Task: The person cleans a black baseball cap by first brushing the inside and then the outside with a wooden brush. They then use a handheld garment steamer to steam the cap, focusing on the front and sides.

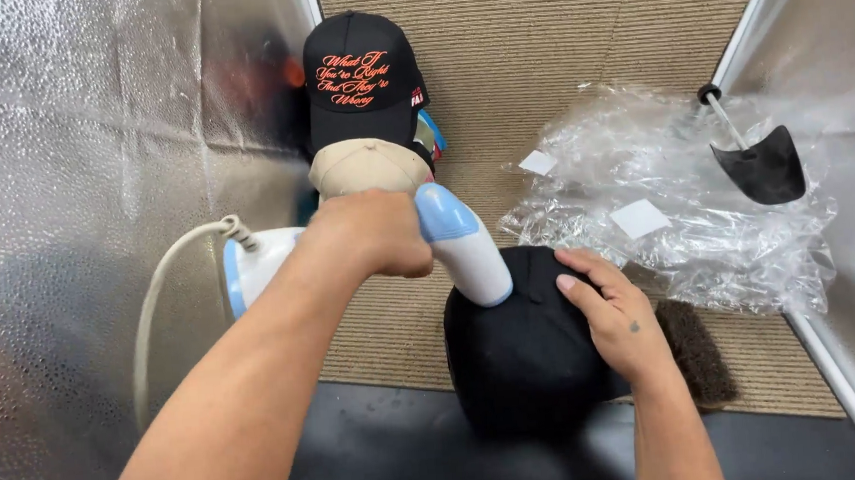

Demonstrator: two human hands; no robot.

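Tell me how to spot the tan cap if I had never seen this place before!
Start at the shiny silver wall on the left and follow it to the stack of caps at the back of the ribbed mat. The tan cap sits just below the black cap with orange writing, right above the left hand. It is the only plain tan one.

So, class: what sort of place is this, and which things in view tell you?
Probably a small cap-finishing or packing booth. The left hand holds a handheld steamer against a black cap, other caps are stacked behind, and clear plastic bags lie beside foil-lined walls.
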